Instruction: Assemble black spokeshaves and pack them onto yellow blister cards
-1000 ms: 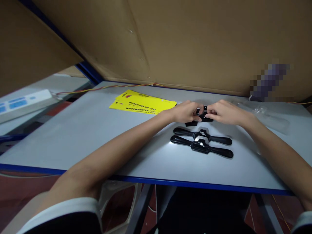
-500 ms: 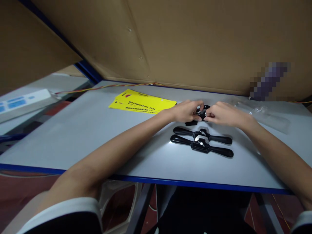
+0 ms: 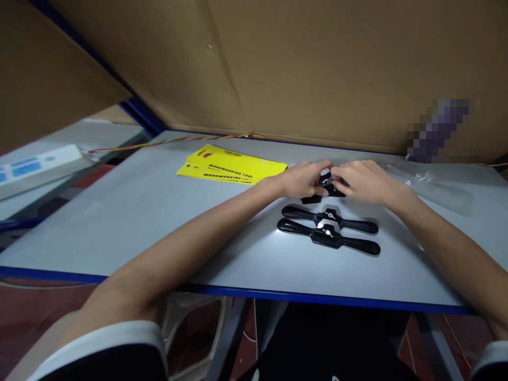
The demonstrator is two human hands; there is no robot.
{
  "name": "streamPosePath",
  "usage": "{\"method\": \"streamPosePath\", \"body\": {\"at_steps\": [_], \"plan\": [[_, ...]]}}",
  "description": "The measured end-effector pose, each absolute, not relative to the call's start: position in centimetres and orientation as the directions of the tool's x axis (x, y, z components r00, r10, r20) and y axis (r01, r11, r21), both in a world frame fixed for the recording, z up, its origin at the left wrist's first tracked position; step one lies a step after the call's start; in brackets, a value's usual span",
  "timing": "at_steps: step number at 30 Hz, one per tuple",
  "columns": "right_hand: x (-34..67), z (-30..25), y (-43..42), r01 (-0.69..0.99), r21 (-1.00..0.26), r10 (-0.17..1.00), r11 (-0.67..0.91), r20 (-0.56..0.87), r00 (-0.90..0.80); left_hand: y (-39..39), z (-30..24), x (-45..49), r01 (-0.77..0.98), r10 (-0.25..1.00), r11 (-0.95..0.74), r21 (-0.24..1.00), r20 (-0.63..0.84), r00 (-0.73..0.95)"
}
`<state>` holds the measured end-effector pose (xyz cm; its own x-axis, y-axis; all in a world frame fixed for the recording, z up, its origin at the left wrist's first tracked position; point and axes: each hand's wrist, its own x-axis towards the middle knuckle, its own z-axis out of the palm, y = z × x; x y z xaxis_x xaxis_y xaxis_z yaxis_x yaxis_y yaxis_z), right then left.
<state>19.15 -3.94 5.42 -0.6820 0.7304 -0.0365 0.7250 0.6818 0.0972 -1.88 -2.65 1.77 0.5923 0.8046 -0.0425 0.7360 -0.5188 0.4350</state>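
Toward the back of the table, a black spokeshave (image 3: 328, 190) is mostly covered by my hands. My left hand (image 3: 305, 179) closes on its left part, thumb and fingers curled round it. My right hand (image 3: 357, 180) is pinched at its middle, fingertips over the metal fittings; exactly which part they grip is hidden. Nearer to me lie two more black spokeshaves, one behind the other: the rear spokeshave (image 3: 357, 226) and the front spokeshave (image 3: 359, 245). Both show silvery screws at the centre.
Yellow printed cards (image 3: 234, 164) lie overlapping left of my hands. A clear plastic bag (image 3: 440, 193) is on the right, near a pixelated purple object (image 3: 440, 129). A cardboard wall (image 3: 297, 69) rises behind the table (image 3: 138, 222). A white power strip (image 3: 39, 166) is at far left.
My right hand has shifted slightly left and up, from the right side of the held spokeshave to over its middle. My left hand and the two front spokeshaves stay in place.
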Motion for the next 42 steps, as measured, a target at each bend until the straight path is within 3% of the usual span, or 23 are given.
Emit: {"method": "streamPosePath", "body": {"at_steps": [6, 12, 18, 22, 27, 33, 42], "plan": [[20.0, 5.2, -3.7, 0.705, 0.019, 0.699, 0.709, -0.149, -0.7, -2.3, 1.5, -1.9, 0.716, 0.79, -0.545, 0.437, -0.018, 0.613], [18.4, 5.5, -4.4, 0.689, 0.179, 0.712, 0.702, -0.15, -0.686, -2.5, 1.8, -1.7, 0.73, 0.801, -0.528, 0.434, -0.03, 0.598], [18.7, 4.9, -3.9, 0.691, 0.229, 0.715, 0.686, -0.033, -0.699, -2.6, 2.0, -1.7, 0.738, 0.807, -0.523, 0.427, -0.029, 0.589], [18.6, 4.6, -3.8, 0.718, 0.243, 0.75, 0.653, -0.072, -0.658, -2.6, 2.0, -1.7, 0.737, 0.801, -0.532, 0.417, -0.033, 0.598], [19.0, 5.0, -3.7, 0.778, 0.105, 0.784, 0.619, -0.137, -0.605, -2.7, 2.1, -1.6, 0.757, 0.816, -0.508, 0.411, -0.052, 0.576], [19.8, 5.2, -3.6, 0.759, -0.049, 0.73, 0.65, -0.239, -0.64, -2.6, 1.9, -1.7, 0.739, 0.799, -0.538, 0.406, -0.032, 0.6], [18.9, 4.9, -3.8, 0.736, 0.121, 0.743, 0.666, -0.018, -0.669, -2.7, 2.1, -1.6, 0.737, 0.798, -0.542, 0.403, -0.026, 0.601]]}}
